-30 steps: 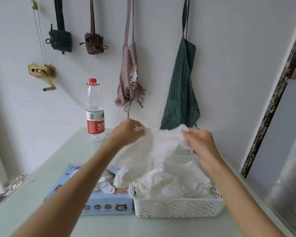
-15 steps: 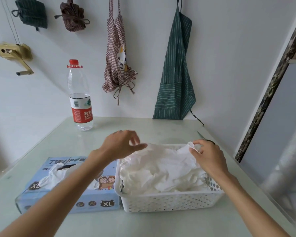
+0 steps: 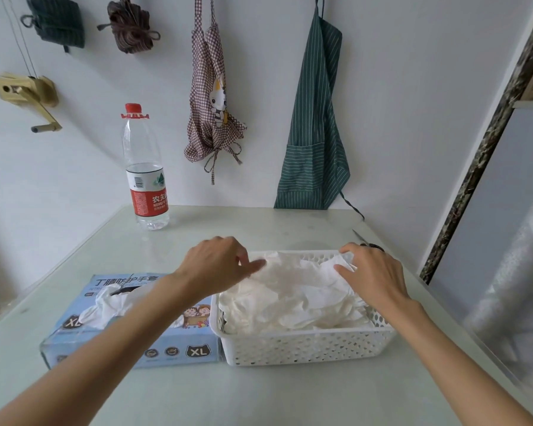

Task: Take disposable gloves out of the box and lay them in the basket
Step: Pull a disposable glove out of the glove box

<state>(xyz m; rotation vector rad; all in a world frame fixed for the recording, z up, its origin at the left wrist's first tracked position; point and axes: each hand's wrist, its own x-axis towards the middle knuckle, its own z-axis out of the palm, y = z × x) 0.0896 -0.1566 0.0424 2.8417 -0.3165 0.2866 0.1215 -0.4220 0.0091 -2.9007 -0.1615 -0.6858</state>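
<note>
We have both hands over the white basket (image 3: 308,344), laying a white glove (image 3: 302,272) onto the pile already in it. Left hand (image 3: 216,265): fingers loosely extended, fingertips resting on the glove's left end, no clear pinch. Right hand (image 3: 374,272): thumb and curled fingers appear to pinch the glove's right end near the far rim. Judgement: to lay it well, we should spread it flat, lower both ends together, and let go only once it sits inside the rim, since the pile stands high and thin gloves cling to fingers.

The glove box (image 3: 130,336) lies touching the basket's left wall; another glove (image 3: 111,302) protrudes from its opening, ready for the next pull, partly hidden by the left forearm.

Surroundings: water bottle (image 3: 145,167) upright, well behind the box on the table (image 3: 259,395); checked apron (image 3: 211,99) and green apron (image 3: 316,124) hang on the wall. A dark object behind the right hand, mostly hidden; we cannot identify it. Nothing obstructs the basket.
</note>
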